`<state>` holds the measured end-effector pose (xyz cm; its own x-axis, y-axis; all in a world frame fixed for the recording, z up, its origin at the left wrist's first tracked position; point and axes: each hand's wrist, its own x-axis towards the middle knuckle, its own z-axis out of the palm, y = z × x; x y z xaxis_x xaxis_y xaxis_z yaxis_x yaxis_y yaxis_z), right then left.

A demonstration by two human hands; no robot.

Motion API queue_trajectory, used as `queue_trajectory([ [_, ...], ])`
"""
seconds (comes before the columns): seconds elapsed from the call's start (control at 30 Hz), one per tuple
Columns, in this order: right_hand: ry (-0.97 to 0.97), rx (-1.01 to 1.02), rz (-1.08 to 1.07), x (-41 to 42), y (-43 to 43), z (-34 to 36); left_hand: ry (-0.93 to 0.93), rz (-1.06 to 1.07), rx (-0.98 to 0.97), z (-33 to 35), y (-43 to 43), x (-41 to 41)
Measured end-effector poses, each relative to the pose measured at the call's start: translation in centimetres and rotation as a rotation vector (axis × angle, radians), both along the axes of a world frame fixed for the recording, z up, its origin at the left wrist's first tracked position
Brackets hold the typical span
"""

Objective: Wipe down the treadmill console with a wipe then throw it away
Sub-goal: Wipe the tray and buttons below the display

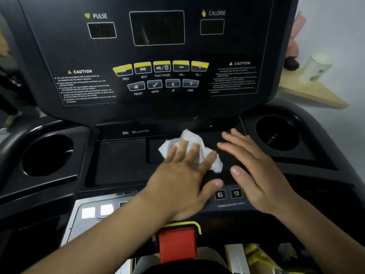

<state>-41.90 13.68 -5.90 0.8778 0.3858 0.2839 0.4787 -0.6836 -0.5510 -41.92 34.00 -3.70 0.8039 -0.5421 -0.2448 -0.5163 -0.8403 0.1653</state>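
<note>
Head view: the only view, looking down on the treadmill console (pixel 118 167).
Wipe: the crumpled white wipe (pixel 189 141) lies on the flat black tray in the middle of the console, below the button panel (pixel 161 76).
Left hand: the left hand (pixel 183 175) presses flat on the wipe, fingers spread over it, thumb out to the side.
Right hand: the right hand (pixel 254 169) rests flat just beside the wipe, fingers loosely together, holding nothing.
Doing it well: likely best to keep the palm pressure even, sweep in overlapping passes, and reach the tray corners, both cup holders (pixel 47 155) and the upright panel.
Risk: avoid dragging across the red stop key (pixel 177 244).
</note>
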Motion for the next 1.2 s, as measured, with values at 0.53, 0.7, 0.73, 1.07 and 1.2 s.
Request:
queue_trajectory([
  [0.53,-0.042,0.058,0.009,-0.2,-0.1,-0.4,0.031,-0.206,-0.079,-1.0,-3.6,4.0],
  [0.7,-0.037,0.078,0.008,-0.2,-0.1,-0.3,0.075,-0.294,-0.107,-0.7,-2.4,4.1],
  [0.73,-0.033,0.079,0.008,-0.1,0.0,-0.3,0.054,-0.247,-0.076,-0.6,-2.3,4.6],
  [1.07,-0.014,0.182,-0.031,-0.2,-0.1,-0.4,-0.162,-0.246,-0.280,2.0,2.2,4.0],
  [1.2,-0.023,0.215,-0.024,-0.3,-0.2,-0.5,-0.108,-0.314,-0.135,0.2,1.4,4.7],
])
